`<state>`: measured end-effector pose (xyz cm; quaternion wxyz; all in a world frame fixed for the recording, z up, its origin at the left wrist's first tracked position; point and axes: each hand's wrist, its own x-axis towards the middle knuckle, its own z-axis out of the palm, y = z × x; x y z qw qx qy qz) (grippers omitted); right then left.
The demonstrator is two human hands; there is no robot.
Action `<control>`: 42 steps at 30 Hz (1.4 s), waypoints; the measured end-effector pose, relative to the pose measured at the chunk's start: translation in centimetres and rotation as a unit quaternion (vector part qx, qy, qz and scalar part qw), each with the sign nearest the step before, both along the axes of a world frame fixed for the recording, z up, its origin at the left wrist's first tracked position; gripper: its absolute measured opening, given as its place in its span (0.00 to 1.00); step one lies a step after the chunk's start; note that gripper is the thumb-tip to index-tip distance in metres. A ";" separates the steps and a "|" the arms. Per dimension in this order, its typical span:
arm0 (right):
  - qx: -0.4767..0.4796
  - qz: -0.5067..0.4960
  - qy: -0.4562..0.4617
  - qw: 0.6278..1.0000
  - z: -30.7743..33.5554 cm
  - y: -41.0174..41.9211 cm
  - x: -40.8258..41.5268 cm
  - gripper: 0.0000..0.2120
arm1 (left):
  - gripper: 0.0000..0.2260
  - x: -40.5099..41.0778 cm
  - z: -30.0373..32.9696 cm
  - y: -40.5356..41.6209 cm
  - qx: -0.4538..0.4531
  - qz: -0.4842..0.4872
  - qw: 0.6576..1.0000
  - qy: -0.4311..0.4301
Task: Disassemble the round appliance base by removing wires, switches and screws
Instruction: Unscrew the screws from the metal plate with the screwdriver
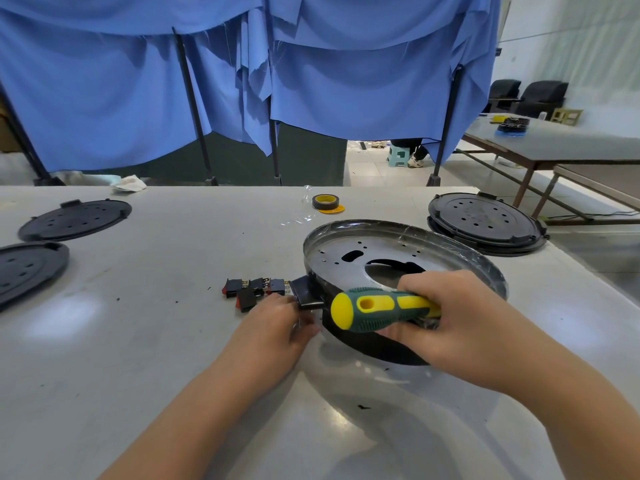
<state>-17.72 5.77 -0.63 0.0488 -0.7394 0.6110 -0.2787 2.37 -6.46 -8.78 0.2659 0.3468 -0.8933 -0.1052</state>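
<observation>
The round appliance base point(349, 251), a shiny metal pan with a holed inner plate and a black side tab point(304, 294), is tilted up on the table right of centre. My right hand point(460, 327) grips its near rim and holds a green and yellow screwdriver point(377, 308) lying sideways, handle end to the left. My left hand point(277, 327) touches the black tab at the base's left side; its fingertips are partly hidden. Three loose black and red rocker switches point(251, 291) lie on the table just left of the tab.
Two black round covers point(74, 220) point(24, 268) lie at the left, a stack of black covers point(485, 223) at the right edge. A tape roll point(325, 201) on a yellow disc and clear plastic scraps sit behind the base. Blue curtains hang beyond the table.
</observation>
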 end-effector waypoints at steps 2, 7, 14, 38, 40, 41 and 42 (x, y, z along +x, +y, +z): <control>0.000 0.001 0.003 1.000 0.0 0.0 0.1 0.19 | 0.07 0.0 -0.1 -0.1 0.003 0.006 1.000 0.014; 0.000 0.001 0.004 1.000 0.1 0.0 0.0 0.20 | 0.08 1.0 -0.4 -1.0 -0.002 0.068 0.998 0.010; 0.008 0.001 0.012 1.000 0.0 0.0 0.0 0.19 | 0.05 1.9 -0.6 -1.9 -0.045 0.134 0.989 -0.040; 0.082 0.001 0.110 0.991 -1.4 -0.4 1.1 0.18 | 0.09 1.7 0.9 -0.8 0.023 0.130 0.991 0.011; 0.074 0.003 0.130 0.989 -1.4 -0.3 1.5 0.17 | 0.12 1.7 1.2 -1.0 0.071 0.127 0.989 0.034; 0.070 0.005 0.138 0.988 -1.5 -0.2 1.8 0.16 | 0.13 1.8 1.3 -1.1 0.098 0.123 0.987 0.043; 0.067 0.007 0.144 0.987 -1.5 -0.2 2.1 0.15 | 0.13 1.9 1.3 -1.2 0.120 0.117 0.985 0.049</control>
